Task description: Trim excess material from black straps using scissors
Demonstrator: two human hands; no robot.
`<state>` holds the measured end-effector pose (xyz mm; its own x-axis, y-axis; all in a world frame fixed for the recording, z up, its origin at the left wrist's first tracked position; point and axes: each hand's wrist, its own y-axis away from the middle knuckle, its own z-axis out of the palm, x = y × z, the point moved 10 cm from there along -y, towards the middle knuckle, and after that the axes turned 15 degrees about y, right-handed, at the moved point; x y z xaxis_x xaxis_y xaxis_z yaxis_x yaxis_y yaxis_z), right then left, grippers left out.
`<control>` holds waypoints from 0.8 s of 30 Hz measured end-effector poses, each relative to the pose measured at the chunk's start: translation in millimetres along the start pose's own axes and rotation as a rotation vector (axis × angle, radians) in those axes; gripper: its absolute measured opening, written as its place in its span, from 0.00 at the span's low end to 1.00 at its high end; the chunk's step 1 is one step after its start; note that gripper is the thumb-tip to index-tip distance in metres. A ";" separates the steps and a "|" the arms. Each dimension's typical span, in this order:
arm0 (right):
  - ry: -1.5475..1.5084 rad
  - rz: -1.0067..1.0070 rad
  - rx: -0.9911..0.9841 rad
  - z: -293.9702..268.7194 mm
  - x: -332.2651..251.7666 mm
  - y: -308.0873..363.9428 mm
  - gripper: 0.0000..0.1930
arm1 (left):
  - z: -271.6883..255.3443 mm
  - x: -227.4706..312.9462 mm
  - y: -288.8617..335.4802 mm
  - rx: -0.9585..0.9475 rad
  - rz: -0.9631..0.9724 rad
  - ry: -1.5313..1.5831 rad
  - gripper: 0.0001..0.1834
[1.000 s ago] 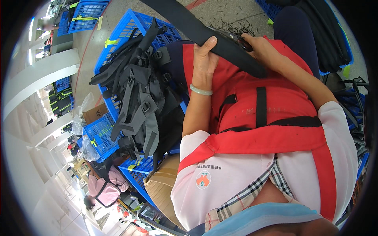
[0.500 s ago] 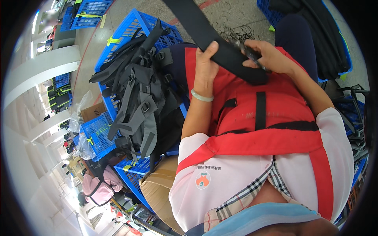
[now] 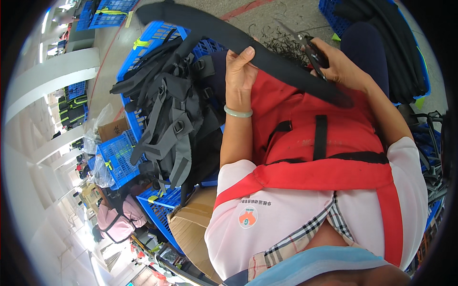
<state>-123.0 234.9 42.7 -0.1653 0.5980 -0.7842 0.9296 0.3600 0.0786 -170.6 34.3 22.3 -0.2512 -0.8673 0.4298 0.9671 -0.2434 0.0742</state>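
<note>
A long black padded strap [image 3: 284, 69] stretches across my lap, from the upper left down to the right, its near end resting over the red apron [image 3: 305, 138]. My left hand [image 3: 240, 71] is closed on its middle, thumb on top and fingers beneath. In my right hand [image 3: 341, 64] is a pair of scissors [image 3: 316, 55] with dark handles. Their blades point up and away to the left, apart from the strap. Part of the grip is hidden by my fingers.
At my left, a blue crate [image 3: 128, 81] overflows with grey and black buckled straps [image 3: 167, 114]. Black thread scraps [image 3: 281, 50] litter the floor ahead. Another blue crate [image 3: 424, 71] with black pieces stands right. Below left is a cardboard box [image 3: 193, 224]; a person in pink [image 3: 121, 219] sits farther off.
The strap has shifted, its far end swinging left over the crate and its near end sliding right. My right hand has drawn back from the strap, with the scissors' blades now raised.
</note>
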 end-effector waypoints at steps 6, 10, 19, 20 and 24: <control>0.081 -0.025 -0.197 10.6 -22.3 6.6 0.27 | 7.6 -13.3 5.5 -0.078 -0.043 0.020 0.14; 0.099 -0.075 -0.128 11.9 -23.8 7.4 0.27 | 7.1 -16.8 7.9 -0.083 -0.036 -0.002 0.15; 0.178 -0.107 -0.059 29.8 -18.8 1.8 0.21 | 10.5 -31.4 16.1 -0.011 -0.018 0.011 0.13; 0.187 -0.134 -0.032 28.5 -21.6 1.6 0.20 | 9.3 -30.6 17.1 -0.031 -0.019 0.003 0.14; 0.209 -0.122 -0.041 32.2 -12.8 2.4 0.19 | 5.9 -31.8 17.5 -0.050 -0.078 0.008 0.12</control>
<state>-108.1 205.1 33.1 -0.3441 0.6821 -0.6453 0.8853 0.4647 0.0191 -145.5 60.1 15.2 -0.3259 -0.8482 0.4175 0.9415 -0.3311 0.0623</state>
